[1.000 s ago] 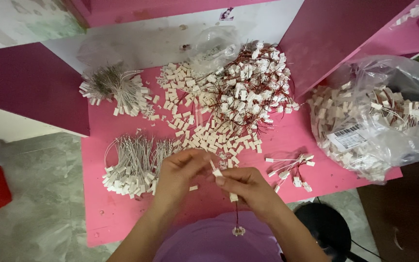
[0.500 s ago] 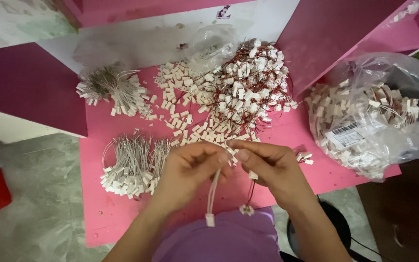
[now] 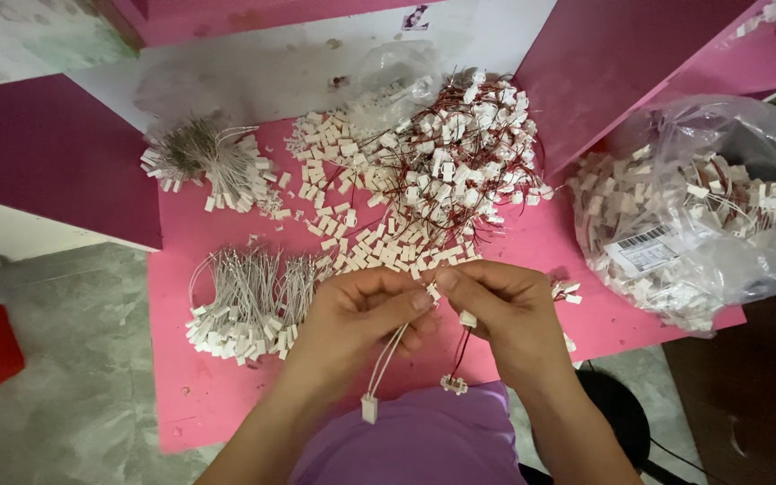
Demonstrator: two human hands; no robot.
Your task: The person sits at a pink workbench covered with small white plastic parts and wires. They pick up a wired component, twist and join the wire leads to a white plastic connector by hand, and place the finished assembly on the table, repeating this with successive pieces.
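Head view: both hands meet over the near edge of the pink counter [image 3: 226,395], fingertips almost touching. The left hand [image 3: 357,314] has its grip pressed together on a pair of white wires [image 3: 388,355] that hang down from the fingers and end in a small white connector [image 3: 369,409] above the purple clothing. The right hand [image 3: 500,310] has its grip closed too, pinching a red-wired lead [image 3: 460,350] that dangles to a small white plug [image 3: 453,384]; another white connector piece [image 3: 467,318] shows just under its fingers.

Just left of the left hand lies a bundle of white-wired connectors [image 3: 244,305], fanned out on the counter. Farther back on the left sits a second, tangled bunch of white leads [image 3: 208,162]. Behind the hands a loose scatter of white connector housings [image 3: 352,198] runs into a big heap of red-wired connectors [image 3: 460,153], which partly rests against a clear plastic bag [image 3: 397,76]. Well to the right, a larger clear bag of connectors [image 3: 702,207] with a white label sits open at the counter's corner. A few stray connectors [image 3: 566,291] lie just beside the right hand
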